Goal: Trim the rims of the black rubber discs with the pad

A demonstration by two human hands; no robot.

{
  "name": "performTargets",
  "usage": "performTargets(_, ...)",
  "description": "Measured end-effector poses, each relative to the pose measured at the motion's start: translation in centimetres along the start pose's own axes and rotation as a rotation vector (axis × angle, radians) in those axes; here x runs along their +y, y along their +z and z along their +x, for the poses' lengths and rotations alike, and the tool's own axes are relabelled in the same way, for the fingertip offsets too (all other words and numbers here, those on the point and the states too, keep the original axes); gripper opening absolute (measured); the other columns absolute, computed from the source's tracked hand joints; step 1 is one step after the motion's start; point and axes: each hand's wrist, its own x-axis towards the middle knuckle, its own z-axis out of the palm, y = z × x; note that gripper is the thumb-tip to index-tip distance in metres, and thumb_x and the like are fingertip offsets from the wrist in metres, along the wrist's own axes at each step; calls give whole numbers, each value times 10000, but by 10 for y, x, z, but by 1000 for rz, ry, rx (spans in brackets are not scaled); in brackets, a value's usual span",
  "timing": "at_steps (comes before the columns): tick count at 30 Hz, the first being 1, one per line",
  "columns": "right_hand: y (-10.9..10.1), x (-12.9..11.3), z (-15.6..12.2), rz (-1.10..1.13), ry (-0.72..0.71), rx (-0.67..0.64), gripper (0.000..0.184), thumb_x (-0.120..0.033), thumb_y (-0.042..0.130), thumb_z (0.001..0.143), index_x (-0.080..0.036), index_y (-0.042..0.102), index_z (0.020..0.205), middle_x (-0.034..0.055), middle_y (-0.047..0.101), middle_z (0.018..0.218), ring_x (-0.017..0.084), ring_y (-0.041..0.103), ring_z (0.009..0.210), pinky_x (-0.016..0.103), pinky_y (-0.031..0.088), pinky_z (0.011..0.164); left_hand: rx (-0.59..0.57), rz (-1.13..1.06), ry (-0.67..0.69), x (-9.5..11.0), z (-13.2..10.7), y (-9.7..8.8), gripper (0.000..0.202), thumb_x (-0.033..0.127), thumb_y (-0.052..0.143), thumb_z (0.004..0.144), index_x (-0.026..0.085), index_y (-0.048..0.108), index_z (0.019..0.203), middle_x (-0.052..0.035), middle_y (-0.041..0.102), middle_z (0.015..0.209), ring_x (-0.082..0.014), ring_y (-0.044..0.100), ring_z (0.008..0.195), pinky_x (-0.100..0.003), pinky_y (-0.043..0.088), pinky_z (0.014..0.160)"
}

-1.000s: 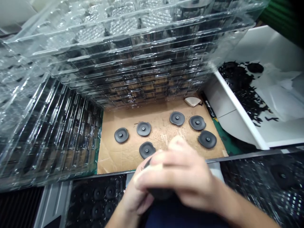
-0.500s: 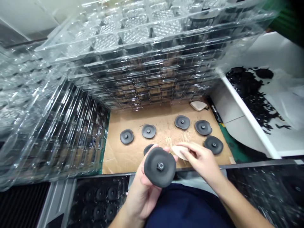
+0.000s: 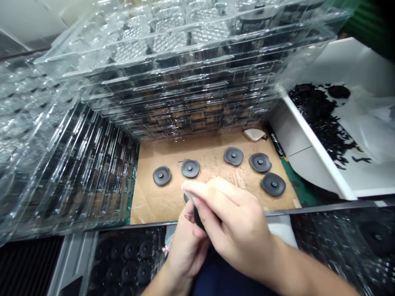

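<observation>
Up close over the bench, I hold a black disc (image 3: 198, 217) just above its near edge. My left hand (image 3: 185, 244) cups the disc from below, fingers closed around its rim, apparently to keep it steady. My right hand (image 3: 237, 230) lies over the disc's face and hides nearly all of it. Its fingers (image 3: 193, 190) are drawn together across the top edge, but I cannot tell whether they grip the disc or only press on it. Five more discs (image 3: 190, 168) lie flat and apart on a cardboard sheet (image 3: 154, 203), which probably spares the surface beneath. Stacks of clear trays (image 3: 185, 82) wall in the sheet behind and to the left. A white bin (image 3: 311, 139) to the right holds black scraps (image 3: 321, 111). A dark tray of discs (image 3: 132, 259) sits just beside my left wrist.
</observation>
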Motion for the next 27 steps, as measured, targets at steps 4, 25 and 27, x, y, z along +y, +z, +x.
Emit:
performTargets(4, -16, 1, -6, 174, 125, -290, 192, -69, 520, 875, -164, 676, 935, -2, 671, 815, 89, 610, 723, 176, 485, 650, 3, -71, 21, 2, 0, -4, 501, 232, 867, 536, 292, 703, 1006, 23, 712, 1077, -152, 638, 1017, -209, 481, 910)
performTargets(25, 22, 125, -62, -68, 462, 174, 241, -284, 524, 873, -193, 700, 1011, 96, 598, 1043, 223, 593, 986, 412, 503, 858, -309, -325, -155, 7, 4, -13, 425, 452, 742, 659, 292, 691, 1049, 7, 708, 1125, -217, 663, 1042, -293, 521, 920)
performTargets(27, 17, 117, -60, -65, 452, 213, 249, -279, 501, 888, -196, 690, 1029, 105, 575, 1089, 226, 573, 1036, 410, 492, 878, -326, -325, -172, 7, 3, -12, 432, 496, 705, 679, 282, 686, 1054, -2, 705, 1116, -227, 669, 1032, -305, 534, 904)
